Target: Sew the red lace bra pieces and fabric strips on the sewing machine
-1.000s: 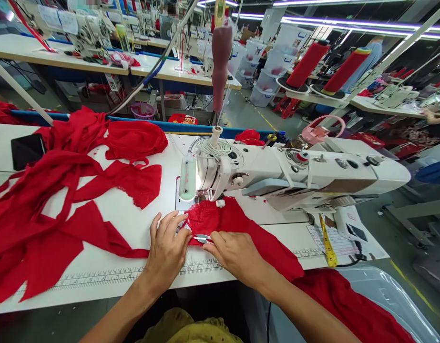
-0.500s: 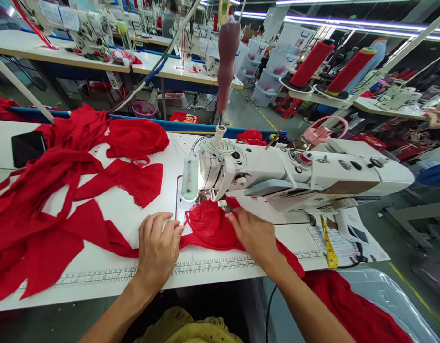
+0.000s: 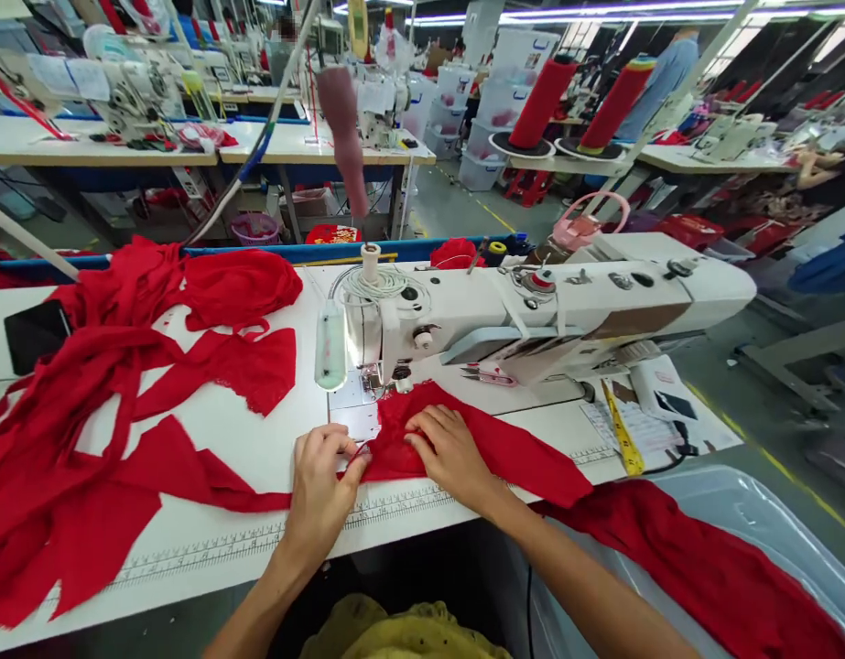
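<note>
A red lace-trimmed bra [image 3: 393, 450] lies on the sewing machine bed, just in front of the presser foot [image 3: 371, 380]. My left hand [image 3: 326, 480] pinches a thin red strap or edge at the garment's left end between thumb and fingers. On top of the red fabric rests my right hand [image 3: 453, 458], its thumb apart from its fingers, pressing the cloth. A long red panel [image 3: 525, 450] runs from under this hand to the right and over the table edge. The white sewing machine [image 3: 532, 307] stands right behind the work, its lamp lit beside the needle.
Red fabric pieces [image 3: 85, 430] are heaped on the left, beside a black phone [image 3: 37, 337]. Thread snips [image 3: 489, 375] lie under the machine arm. A yellow tape measure [image 3: 622, 428] is at the right. Below the table edge stands a clear plastic bin [image 3: 710, 499] with red cloth hanging into it.
My right hand has drawn back from beside the presser foot onto the fabric. The rounded lace cup now lies turned or folded under it. My left hand has closed on the strap. The view has shifted.
</note>
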`<action>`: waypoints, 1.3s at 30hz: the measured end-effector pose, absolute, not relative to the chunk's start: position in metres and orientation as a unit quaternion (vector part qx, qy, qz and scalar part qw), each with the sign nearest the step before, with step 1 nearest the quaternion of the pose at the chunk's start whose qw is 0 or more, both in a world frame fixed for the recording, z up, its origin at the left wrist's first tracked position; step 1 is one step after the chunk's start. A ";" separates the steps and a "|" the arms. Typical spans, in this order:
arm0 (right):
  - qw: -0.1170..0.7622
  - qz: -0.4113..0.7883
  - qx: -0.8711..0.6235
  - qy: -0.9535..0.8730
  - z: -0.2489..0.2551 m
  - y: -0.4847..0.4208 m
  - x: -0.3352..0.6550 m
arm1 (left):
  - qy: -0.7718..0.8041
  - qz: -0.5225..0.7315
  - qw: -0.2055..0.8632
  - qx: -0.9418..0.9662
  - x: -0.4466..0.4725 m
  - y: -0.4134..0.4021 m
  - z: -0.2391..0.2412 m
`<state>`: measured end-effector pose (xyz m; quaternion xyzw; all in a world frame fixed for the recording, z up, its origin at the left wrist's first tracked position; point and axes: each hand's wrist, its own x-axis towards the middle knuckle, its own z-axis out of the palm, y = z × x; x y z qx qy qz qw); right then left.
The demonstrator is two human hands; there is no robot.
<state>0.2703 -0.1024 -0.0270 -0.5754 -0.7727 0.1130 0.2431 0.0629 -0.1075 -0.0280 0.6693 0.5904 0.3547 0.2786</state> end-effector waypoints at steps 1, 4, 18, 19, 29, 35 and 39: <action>0.271 0.135 -0.570 -0.764 -0.024 -0.101 0.273 | 0.579 0.360 0.351 0.642 0.063 -0.107 -0.023; 0.332 0.173 -0.565 -0.735 -0.012 -0.098 0.282 | 0.522 0.353 0.587 0.509 0.069 -0.104 -0.010; 0.320 0.190 -0.601 -0.708 -0.015 -0.090 0.292 | 0.468 0.381 0.712 0.359 0.096 -0.107 -0.007; 0.320 0.189 -0.602 -0.707 -0.016 -0.090 0.291 | 0.470 0.384 0.708 0.362 0.096 -0.107 -0.008; 0.330 0.178 -0.602 -0.705 -0.019 -0.090 0.287 | 0.460 0.402 0.687 0.394 0.094 -0.108 -0.020; 0.351 0.176 -0.594 -0.702 -0.013 -0.094 0.285 | 0.449 0.410 0.679 0.411 0.097 -0.110 -0.022; 0.349 0.149 -0.598 -0.706 -0.004 -0.108 0.281 | 0.440 0.413 0.677 0.422 0.100 -0.103 -0.020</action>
